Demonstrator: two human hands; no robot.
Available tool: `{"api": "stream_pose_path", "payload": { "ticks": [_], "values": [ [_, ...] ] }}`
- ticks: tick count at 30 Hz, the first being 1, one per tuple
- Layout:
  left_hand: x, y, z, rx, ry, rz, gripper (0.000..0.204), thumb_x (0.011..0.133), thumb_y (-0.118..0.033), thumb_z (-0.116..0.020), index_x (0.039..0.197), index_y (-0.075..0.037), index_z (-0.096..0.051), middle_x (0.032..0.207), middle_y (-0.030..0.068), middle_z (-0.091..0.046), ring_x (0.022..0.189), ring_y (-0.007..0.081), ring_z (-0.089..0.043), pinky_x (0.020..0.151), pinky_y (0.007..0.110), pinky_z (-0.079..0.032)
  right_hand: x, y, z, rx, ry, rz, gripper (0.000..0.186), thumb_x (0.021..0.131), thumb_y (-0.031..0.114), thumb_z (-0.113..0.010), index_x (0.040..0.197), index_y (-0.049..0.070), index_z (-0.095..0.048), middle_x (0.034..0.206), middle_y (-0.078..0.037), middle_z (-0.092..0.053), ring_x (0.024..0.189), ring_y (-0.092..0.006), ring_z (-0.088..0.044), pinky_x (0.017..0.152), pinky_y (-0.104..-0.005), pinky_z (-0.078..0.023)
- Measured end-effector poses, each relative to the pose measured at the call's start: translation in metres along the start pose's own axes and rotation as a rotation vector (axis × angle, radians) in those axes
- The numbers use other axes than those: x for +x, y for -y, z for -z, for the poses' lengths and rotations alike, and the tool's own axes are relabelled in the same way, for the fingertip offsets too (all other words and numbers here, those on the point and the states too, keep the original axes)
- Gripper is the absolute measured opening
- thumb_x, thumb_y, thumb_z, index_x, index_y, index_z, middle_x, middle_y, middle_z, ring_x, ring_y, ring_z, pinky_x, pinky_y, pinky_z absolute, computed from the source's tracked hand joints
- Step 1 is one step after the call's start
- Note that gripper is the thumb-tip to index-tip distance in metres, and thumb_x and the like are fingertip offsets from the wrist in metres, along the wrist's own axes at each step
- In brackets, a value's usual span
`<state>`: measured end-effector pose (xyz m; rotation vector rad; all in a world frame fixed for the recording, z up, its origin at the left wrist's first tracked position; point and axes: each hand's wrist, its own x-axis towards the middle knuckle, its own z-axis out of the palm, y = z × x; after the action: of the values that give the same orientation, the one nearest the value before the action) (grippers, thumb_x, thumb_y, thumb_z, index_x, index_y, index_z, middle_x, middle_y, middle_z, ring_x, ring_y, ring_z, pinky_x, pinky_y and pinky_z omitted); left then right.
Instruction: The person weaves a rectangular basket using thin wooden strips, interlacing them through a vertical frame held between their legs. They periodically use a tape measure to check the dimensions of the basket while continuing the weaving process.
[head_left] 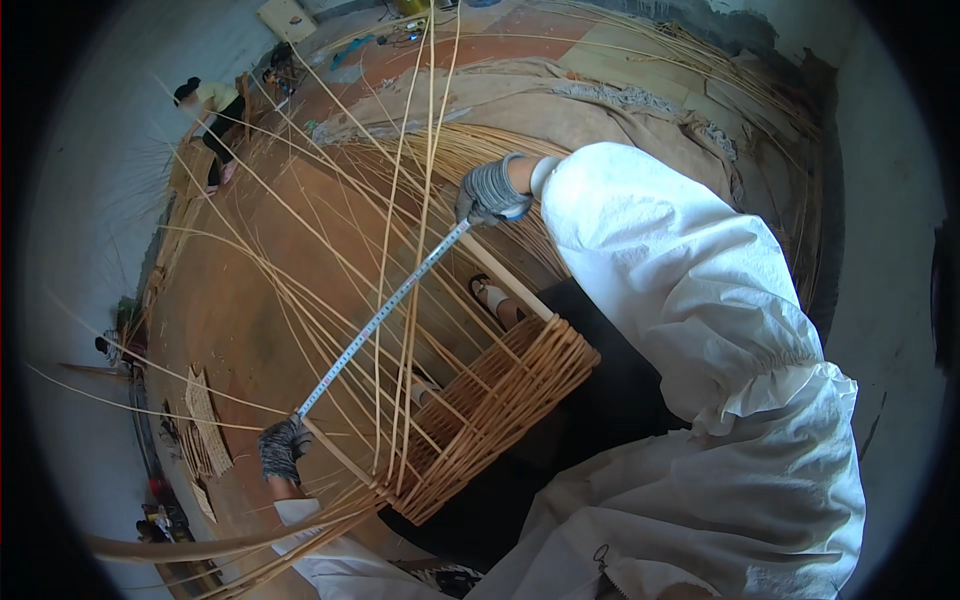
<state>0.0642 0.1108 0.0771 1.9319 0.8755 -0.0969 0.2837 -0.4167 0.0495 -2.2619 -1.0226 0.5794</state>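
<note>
A tape measure (378, 322) is stretched between my two hands, its pale blade running slantwise over a partly woven wicker basket (497, 425). My right hand (490, 190), in a grey knitted glove, is closed round the tape's case, which is mostly hidden. At the blade's other end, my left hand (285, 447) in a matching glove pinches the tip. One wooden post (505, 277) rises from the basket's corner toward my right hand; another post (337, 452) reaches toward my left. Long unwoven canes (408, 330) stick up from the basket's side and cross the blade.
Bundles of loose canes (440, 150) lie on the brown floor (235, 290) beside a tan cloth (590, 120). Woven pieces (207, 420) rest at the left. Another person (215, 115) bends near the far left wall. A sandaled foot (492, 298) shows beyond the basket.
</note>
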Motion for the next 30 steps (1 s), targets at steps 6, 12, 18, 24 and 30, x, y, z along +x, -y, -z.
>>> {"api": "stream_pose_path", "payload": {
  "ticks": [6,12,18,24,30],
  "values": [
    [-0.009,0.001,-0.004,-0.061,0.037,-0.094,0.028,0.083,-0.03,-0.068,0.087,-0.002,-0.063,0.067,0.0078,-0.062,0.05,0.0143,-0.059,0.041,0.025,-0.045,-0.015,0.029,-0.001,0.02,-0.004,-0.129,0.021,0.08,0.01,-0.057,0.098,0.012,-0.068,0.076,-0.004,-0.065,0.066,-0.0167,-0.059,0.061,-0.031,-0.046],
    [-0.05,0.093,-0.034,-0.44,0.232,-0.45,0.029,0.094,-0.027,-0.05,0.102,0.0,-0.057,0.092,0.0081,-0.062,0.078,0.018,-0.061,0.065,0.03,-0.051,-0.12,0.016,-0.05,0.129,-0.133,-0.044,0.028,0.091,0.034,-0.049,0.091,0.009,-0.062,0.075,-0.005,-0.059,0.067,-0.0177,-0.056,0.064,-0.0325,-0.045],
    [-0.164,0.172,-0.12,-0.558,-0.528,-0.612,0.023,0.092,-0.023,-0.052,0.1,-0.001,-0.054,0.096,0.0114,-0.059,0.085,0.0201,-0.057,0.077,0.031,-0.049,-0.307,-0.089,-0.277,0.963,-0.72,-0.462,0.038,0.093,0.041,-0.046,0.068,0.012,-0.051,0.055,0.004,-0.041,0.047,-0.0081,-0.037,0.042,-0.0265,-0.032],
    [-0.259,0.089,-0.182,0.111,-0.182,-1.02,0.051,0.077,-0.032,-0.072,0.114,-0.002,-0.052,0.104,0.0154,-0.055,0.095,0.0282,-0.054,0.087,0.039,-0.043,-0.353,-0.089,-0.351,-0.21,-0.729,-0.748,0.032,0.082,0.035,-0.063,0.09,0.004,-0.063,0.085,-0.018,-0.061,0.08,-0.0345,-0.058,0.072,-0.0408,-0.046],
    [-0.234,0.02,-0.234,0.97,0.069,-0.985,0.09,0.063,-0.054,-0.071,0.135,-0.013,-0.038,0.115,0.0142,-0.055,0.1,0.0325,-0.056,0.091,0.047,-0.038,-0.22,0.08,-0.195,-0.436,-0.582,0.146,0.077,0.063,0.05,-0.074,0.121,0.004,-0.053,0.115,-0.015,-0.056,0.112,-0.0313,-0.05,0.101,-0.0396,-0.032]
  ]
}}
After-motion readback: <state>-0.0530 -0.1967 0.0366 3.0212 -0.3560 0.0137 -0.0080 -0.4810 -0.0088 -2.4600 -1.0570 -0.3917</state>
